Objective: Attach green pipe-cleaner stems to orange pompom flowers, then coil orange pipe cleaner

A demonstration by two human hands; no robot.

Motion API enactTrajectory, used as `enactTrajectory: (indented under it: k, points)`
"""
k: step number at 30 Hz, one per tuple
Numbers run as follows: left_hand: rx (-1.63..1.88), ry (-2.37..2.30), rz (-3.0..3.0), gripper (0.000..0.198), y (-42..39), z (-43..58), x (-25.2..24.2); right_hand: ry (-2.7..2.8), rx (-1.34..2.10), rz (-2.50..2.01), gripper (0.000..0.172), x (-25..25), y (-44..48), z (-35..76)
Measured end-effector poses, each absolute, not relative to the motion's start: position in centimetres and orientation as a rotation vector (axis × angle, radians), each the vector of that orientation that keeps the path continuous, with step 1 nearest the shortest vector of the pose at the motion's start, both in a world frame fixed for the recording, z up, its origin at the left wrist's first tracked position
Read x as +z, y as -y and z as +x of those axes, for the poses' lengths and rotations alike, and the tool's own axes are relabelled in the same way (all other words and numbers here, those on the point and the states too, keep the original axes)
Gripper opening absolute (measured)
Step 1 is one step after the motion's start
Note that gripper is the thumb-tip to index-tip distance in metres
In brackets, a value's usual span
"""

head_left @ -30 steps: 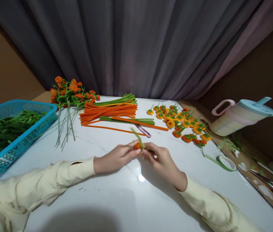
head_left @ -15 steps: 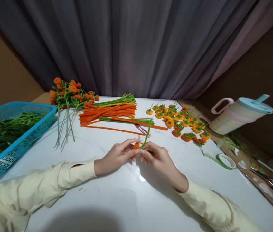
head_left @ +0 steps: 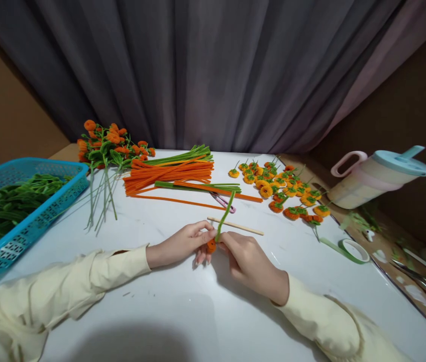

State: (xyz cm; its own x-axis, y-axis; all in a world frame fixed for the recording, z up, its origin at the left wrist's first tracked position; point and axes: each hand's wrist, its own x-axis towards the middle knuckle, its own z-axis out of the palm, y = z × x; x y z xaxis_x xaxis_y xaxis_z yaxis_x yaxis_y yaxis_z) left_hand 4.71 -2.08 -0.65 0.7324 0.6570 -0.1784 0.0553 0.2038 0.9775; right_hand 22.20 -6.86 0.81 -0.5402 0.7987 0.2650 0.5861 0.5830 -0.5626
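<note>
Between the fingers of my left hand (head_left: 183,246) is a small orange pipe-cleaner flower head (head_left: 211,246). My right hand (head_left: 255,262) is closed, its thumb and fingertips pinching a green pipe cleaner (head_left: 226,213) at its lower end, right against the flower head. The green piece's free end rises up and slightly right. A thin wooden stick (head_left: 248,230) lies on the table just beyond my hands. Farther back, small scissors (head_left: 223,202) with a pale pink handle rest partly under the pipe cleaners. How the green piece joins the flower is hidden by my fingers.
Orange pipe cleaners (head_left: 168,173) and green ones (head_left: 194,152) lie behind. Finished orange flowers (head_left: 113,137) are back left, yellow-orange flower heads (head_left: 265,191) right. A blue basket (head_left: 52,208) of green leaves, green tape (head_left: 353,251) and a tumbler (head_left: 371,178) flank them.
My right hand has turned over, now with its back upward, pinching lower on the green pipe cleaner. My left fingers have shifted around the flower head. The wooden stick has come into fuller view.
</note>
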Motion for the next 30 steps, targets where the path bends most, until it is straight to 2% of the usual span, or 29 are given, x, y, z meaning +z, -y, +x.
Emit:
enactTrajectory:
  k: [2, 4, 8, 11, 14, 17, 19, 21, 23, 26, 30]
  points:
    - [0.393, -0.622, 1.231, 0.039, 1.8, 4.7, -0.7, 2.286, 0.636, -1.075, 0.018, 1.0, 6.9, 22.2]
    - [0.362, -0.610, 1.179, 0.040, 1.4, 4.6, -0.8, 2.126, 0.847, -1.098, 0.012, 1.2, 6.6, 22.3]
    - [0.365, -0.541, 1.115, 0.039, 0.9, 4.2, -0.7, 1.706, 1.389, -1.105, 0.021, 0.9, 5.4, 22.8]
    - [0.403, -0.507, 1.082, 0.033, 0.7, 4.1, -0.5, 1.600, 1.545, -1.066, 0.023, 0.1, 4.7, 23.0]
    - [0.478, -0.558, 1.055, 0.030, 0.6, 4.0, -0.4, 1.671, 1.249, -1.174, 0.020, -0.5, 4.5, 23.1]
    - [0.575, -0.637, 1.042, 0.029, 0.4, 4.1, -0.4, 1.749, 0.519, -1.254, 0.010, -0.4, 4.8, 23.3]
    - [0.608, -0.670, 1.037, 0.030, 0.3, 4.2, -0.5, 1.859, 0.193, -1.155, 0.016, 0.0, 5.1, 23.6]
    - [0.604, -0.680, 1.043, 0.032, 0.2, 4.1, -0.7, 2.034, 0.154, -1.034, 0.031, 0.3, 5.3, 23.7]
    - [0.598, -0.676, 1.064, 0.034, 0.2, 4.1, -0.8, 2.172, 0.261, -0.944, 0.041, 0.2, 5.6, 23.5]
    - [0.577, -0.649, 1.108, 0.034, 0.3, 4.0, -1.0, 2.191, 0.383, -0.884, 0.035, -0.5, 5.9, 22.8]
    - [0.519, -0.601, 1.119, 0.034, 0.4, 3.8, -0.8, 2.115, 0.297, -0.857, 0.028, -1.0, 6.0, 22.3]
